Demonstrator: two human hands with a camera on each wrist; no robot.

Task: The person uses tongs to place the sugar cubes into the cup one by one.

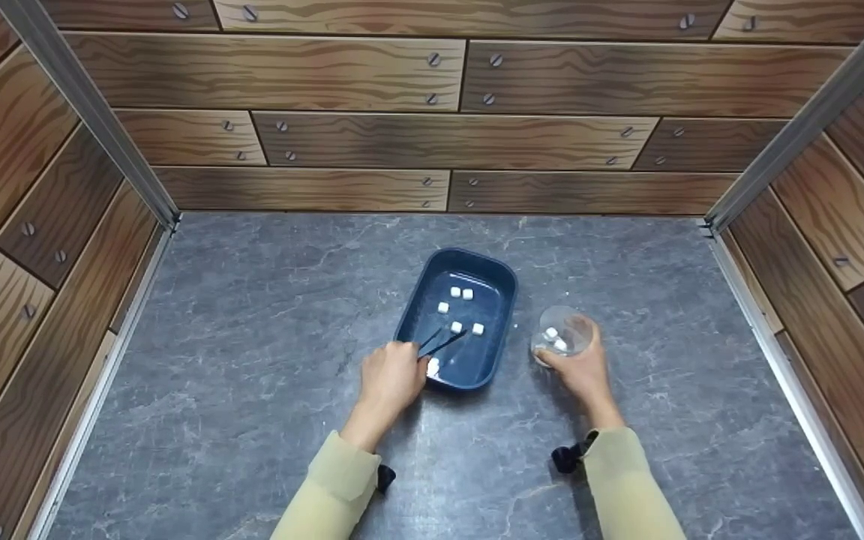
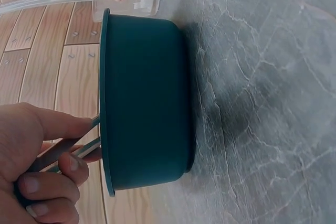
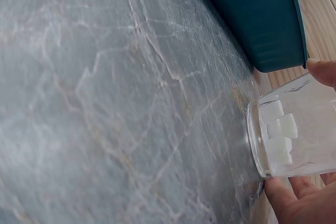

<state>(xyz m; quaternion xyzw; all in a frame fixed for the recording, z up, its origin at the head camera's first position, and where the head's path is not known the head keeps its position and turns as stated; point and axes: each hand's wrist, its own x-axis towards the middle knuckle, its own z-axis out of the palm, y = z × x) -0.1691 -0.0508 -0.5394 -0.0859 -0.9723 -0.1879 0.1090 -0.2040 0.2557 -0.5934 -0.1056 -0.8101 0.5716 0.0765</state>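
My left hand grips dark tweezers at the near left rim of a deep blue dish. The tweezer arms stand apart, with their tips down in the dish close to a white cube; whether they touch it I cannot tell. Several more white cubes lie spread over the dish bottom. To the right of the dish, my right hand holds a clear cup, thumb on one side and fingers on the other. Several white cubes sit at the bottom of the cup.
Beneath everything is a grey marbled surface. Wood-patterned panels wall it in at the back and both sides, with metal strips along the corners. Black wrist straps show by the sleeves.
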